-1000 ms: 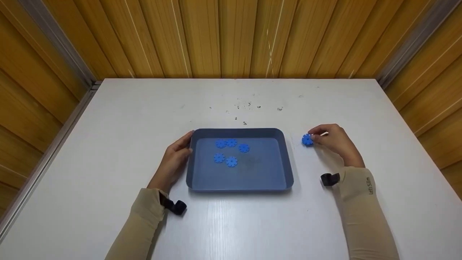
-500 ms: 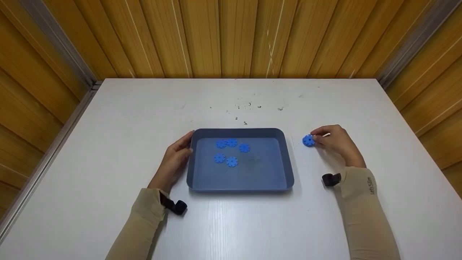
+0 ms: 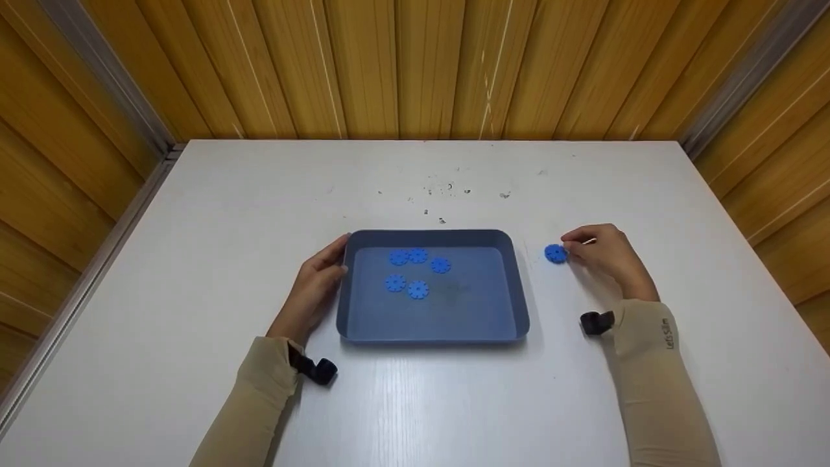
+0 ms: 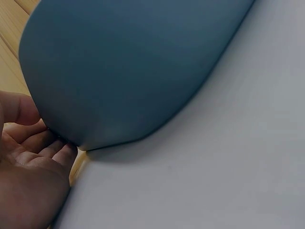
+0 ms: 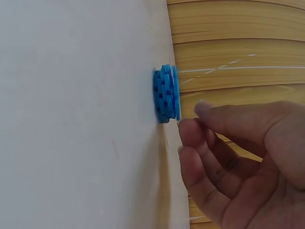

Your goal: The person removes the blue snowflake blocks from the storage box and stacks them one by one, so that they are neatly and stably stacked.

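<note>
A stack of blue notched plastic discs (image 5: 164, 93) sits on the white table, right of the tray, its top disc slightly apart from those below. At its right edge is my right hand (image 3: 606, 256). In the right wrist view a fingertip meets or nearly meets the top disc's rim. My thumb stays off the disc there, and the fingers are loosely bent. My left hand (image 3: 311, 282) holds the left wall of a blue-grey rectangular tray (image 3: 434, 324), thumb inside the near side of the rim and fingers outside. Several matching blue discs (image 3: 418, 289) lie flat in the tray.
The white table (image 3: 259, 194) has dark scuff marks behind the tray. Yellow wood-look panels (image 3: 421, 65) close off the back and both sides. A black wrist camera (image 3: 593, 322) sits on each sleeve cuff.
The disc at my right fingertips has gone from slightly raised and tilted to flatter on the stack. My right hand has shifted slightly right. My left hand and the tray stay put.
</note>
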Available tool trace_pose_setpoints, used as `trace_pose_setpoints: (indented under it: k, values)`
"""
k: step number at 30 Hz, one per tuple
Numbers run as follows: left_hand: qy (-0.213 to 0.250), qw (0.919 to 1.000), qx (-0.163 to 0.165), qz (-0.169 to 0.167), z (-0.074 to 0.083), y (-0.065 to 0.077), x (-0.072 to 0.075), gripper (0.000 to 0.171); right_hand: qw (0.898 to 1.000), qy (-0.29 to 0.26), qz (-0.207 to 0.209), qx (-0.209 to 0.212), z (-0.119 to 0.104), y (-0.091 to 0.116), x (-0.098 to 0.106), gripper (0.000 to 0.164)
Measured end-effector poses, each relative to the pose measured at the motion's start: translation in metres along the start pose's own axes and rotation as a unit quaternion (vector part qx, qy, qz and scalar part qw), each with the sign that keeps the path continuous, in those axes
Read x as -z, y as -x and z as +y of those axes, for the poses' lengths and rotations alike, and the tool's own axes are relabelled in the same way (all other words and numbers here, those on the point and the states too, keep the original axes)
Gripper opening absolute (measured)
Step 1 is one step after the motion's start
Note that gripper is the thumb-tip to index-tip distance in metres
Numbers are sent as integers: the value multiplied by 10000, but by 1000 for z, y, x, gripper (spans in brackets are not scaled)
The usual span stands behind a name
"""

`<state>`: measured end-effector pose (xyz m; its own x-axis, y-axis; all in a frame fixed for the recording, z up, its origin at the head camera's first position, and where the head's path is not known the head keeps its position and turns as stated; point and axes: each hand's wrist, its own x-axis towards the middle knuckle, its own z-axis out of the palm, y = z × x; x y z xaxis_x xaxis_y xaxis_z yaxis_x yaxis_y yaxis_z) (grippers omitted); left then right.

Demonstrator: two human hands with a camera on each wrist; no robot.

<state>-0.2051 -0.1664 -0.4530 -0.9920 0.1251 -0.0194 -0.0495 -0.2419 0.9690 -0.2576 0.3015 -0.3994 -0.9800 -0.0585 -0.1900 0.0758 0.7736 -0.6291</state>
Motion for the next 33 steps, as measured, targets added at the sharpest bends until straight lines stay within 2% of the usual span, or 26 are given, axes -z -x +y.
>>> trace_pose_setpoints:
  k: [12,20,27,33]
  values:
    - [54,10000,5,-49,1,0,0,61,9993,69,170,330,-10,4,3,37]
    - [-47,10000,-26,-4,1,0,0,59,9979,-17,167,633,-34,8,3,38]
    - [-56,10000,45,40,1,0,-1,60,9964,43,-11,852,-60,12,2,38]
    - [-100,9999,28,22,1,0,0,60,9921,244,-269,1199,-82,13,-1,33]
